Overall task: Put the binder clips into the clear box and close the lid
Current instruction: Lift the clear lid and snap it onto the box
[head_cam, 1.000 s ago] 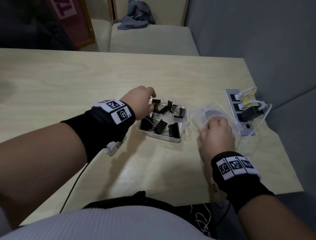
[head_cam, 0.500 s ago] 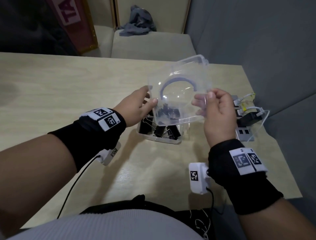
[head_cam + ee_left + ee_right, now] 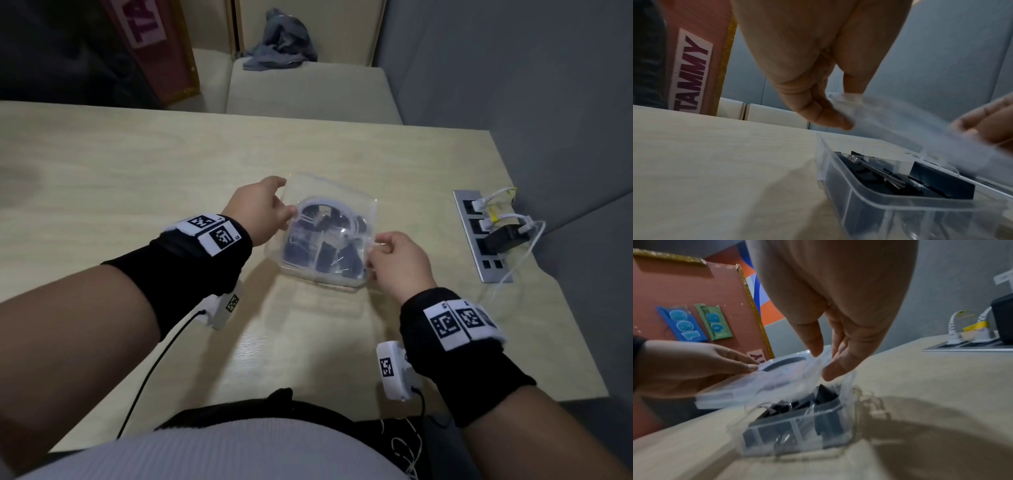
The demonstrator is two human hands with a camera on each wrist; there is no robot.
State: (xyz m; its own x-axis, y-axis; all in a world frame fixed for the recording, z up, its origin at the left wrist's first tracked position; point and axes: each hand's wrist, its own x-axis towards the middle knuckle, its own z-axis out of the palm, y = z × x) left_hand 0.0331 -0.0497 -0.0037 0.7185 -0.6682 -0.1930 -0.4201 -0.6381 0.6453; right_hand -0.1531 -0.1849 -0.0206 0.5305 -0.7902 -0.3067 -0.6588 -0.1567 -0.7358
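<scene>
From the clear box (image 3: 322,274), bare table (image 3: 137,178) lies open from 7 through 12 o'clock, and the near strip at 6 o'clock is open up to the person's body. At 3 o'clock a power strip (image 3: 479,240) with a black adapter (image 3: 503,236) and white cables (image 3: 520,253) blocks the table's right edge, with a grey wall just behind it. Directly above the box the way in is blocked by the lid (image 3: 335,219), held over the binder clips (image 3: 920,181) by the left hand (image 3: 260,209) at 10 o'clock and the right hand (image 3: 399,263) at 4 o'clock.
</scene>
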